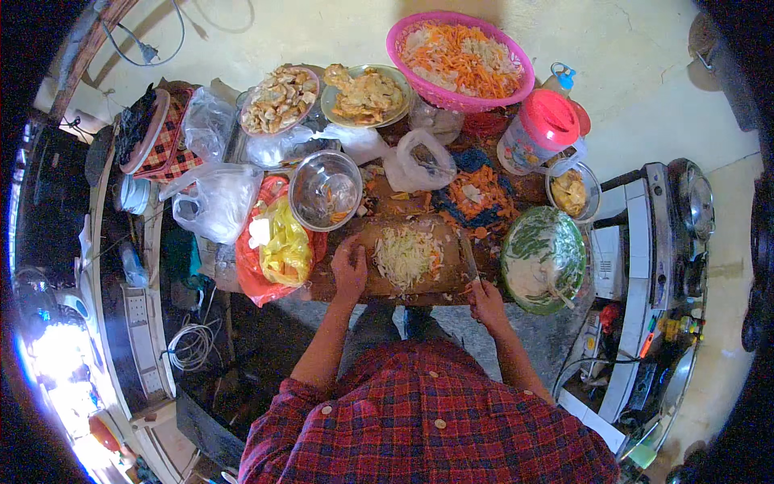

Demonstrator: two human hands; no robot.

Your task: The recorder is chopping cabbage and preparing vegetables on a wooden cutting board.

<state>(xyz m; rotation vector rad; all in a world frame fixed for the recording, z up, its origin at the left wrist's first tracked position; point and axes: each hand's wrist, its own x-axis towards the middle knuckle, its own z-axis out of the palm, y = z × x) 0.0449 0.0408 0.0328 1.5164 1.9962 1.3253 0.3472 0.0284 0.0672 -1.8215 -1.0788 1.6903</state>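
Observation:
A wooden cutting board (392, 228) lies before me with a heap of shredded pale vegetable, likely cabbage (406, 257), on it. Some orange carrot bits mix in at the heap's right side. My right hand (487, 305) grips the handle of a kitchen knife (469, 255), its blade pointing away from me along the board's right edge. At the board's left edge rests my left hand (349, 266), thumb apart from the fingers and nothing visible in it. Beyond the board, carrot peelings (478, 196) lie on a dark blue cloth or bag.
A green bowl of batter (541, 260) with a utensil stands right, below a tub (572, 192) and a pink-lidded pitcher (538, 130). Left are a clear bowl (325, 190) and plastic bags (281, 242). Behind stand fried-food plates (366, 97) and a pink basket (396, 66) of shredded vegetables.

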